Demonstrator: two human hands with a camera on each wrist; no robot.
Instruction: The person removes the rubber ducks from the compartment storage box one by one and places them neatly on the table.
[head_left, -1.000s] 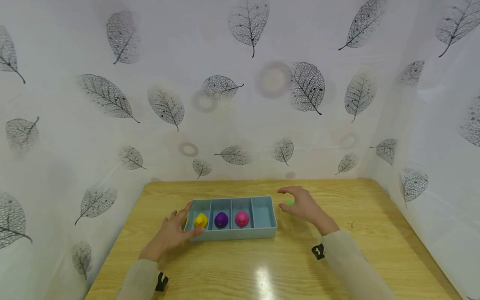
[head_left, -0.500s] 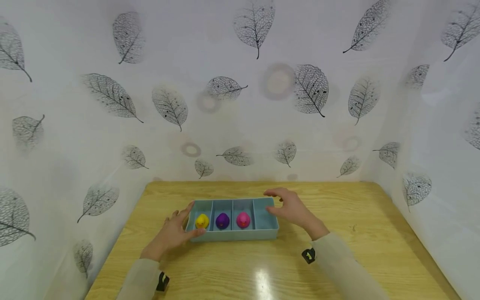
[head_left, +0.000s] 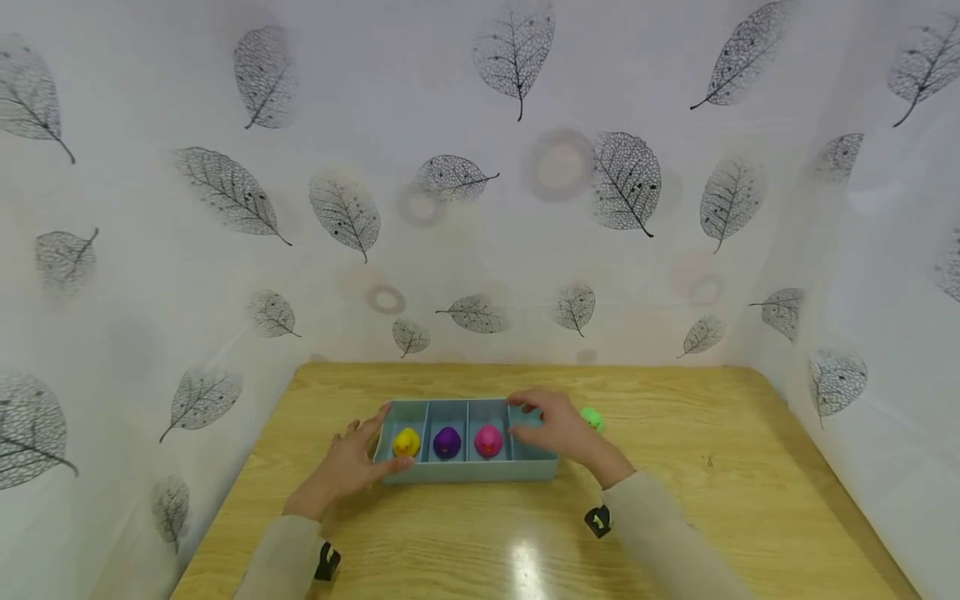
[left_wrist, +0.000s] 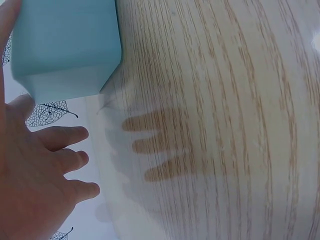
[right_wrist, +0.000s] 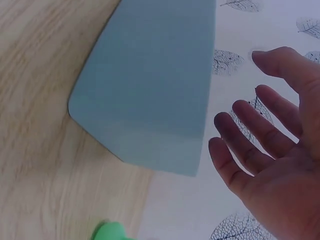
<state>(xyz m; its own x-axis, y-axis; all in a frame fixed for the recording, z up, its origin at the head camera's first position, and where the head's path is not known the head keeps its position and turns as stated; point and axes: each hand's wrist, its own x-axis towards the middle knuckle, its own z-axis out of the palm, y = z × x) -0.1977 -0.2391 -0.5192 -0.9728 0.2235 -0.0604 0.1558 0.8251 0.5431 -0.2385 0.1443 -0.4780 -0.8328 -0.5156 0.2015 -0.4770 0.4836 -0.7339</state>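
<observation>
A blue-grey tray [head_left: 472, 472] with several compartments sits on the table. From left to right it has a yellow toy duck [head_left: 406, 442], a purple toy duck [head_left: 447, 442] and a pink toy duck [head_left: 488, 441]. My left hand [head_left: 347, 468] grips the tray's left end, thumb at the front wall and index finger at the back corner; its other fingers stick out past the end. Over the rightmost compartment hovers my right hand [head_left: 558, 425], fingers loosely bent and holding nothing. A green toy duck [head_left: 592, 418] lies right of the tray, partly behind that hand.
The wooden table [head_left: 480, 533] carries the tray near its back half. A white leaf-printed sheet [head_left: 480, 250] rises behind it and along both sides. Black wrist cameras sit at both sleeves.
My right hand has moved left from around the green duck to above the tray's rightmost compartment, leaving the duck on the table. The left hand and tray stay put.
</observation>
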